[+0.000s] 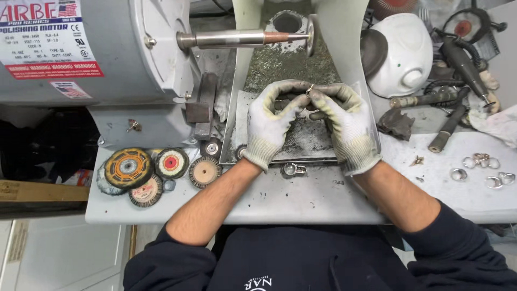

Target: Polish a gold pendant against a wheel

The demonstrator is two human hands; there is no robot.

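Small silver ring (310,88) sits pinched between the fingertips of both gloved hands, held up over the dusty metal tray (293,141) below the polishing spindle.

Going from the left: the grey polishing motor (81,54) fills the upper corner, its steel spindle (237,39) running out to a small buffing wheel (311,35). On the bench (301,202) below the motor lies a cluster of worn round buffing wheels (148,172) — yellow, red and tan.

The left hand (269,126), in a soiled grey knit glove, curls inward, its thumb and forefinger closed on the ring's near side. The right hand (347,126), gloved alike, meets it from the other side; its grip is likewise closed on the ring, so the piece is shared between the two. A second small ring (293,170) lies on the bench just in front of the tray.

Further right stand a white dome-shaped housing (401,54), a black rotary handpiece (463,64) and several more silver rings (484,170).

Judging by the hold, a firm pinch on the band's edges — with glove fabric kept away from the wheel — would serve best, and turning the ring by small degrees would keep the finish even.
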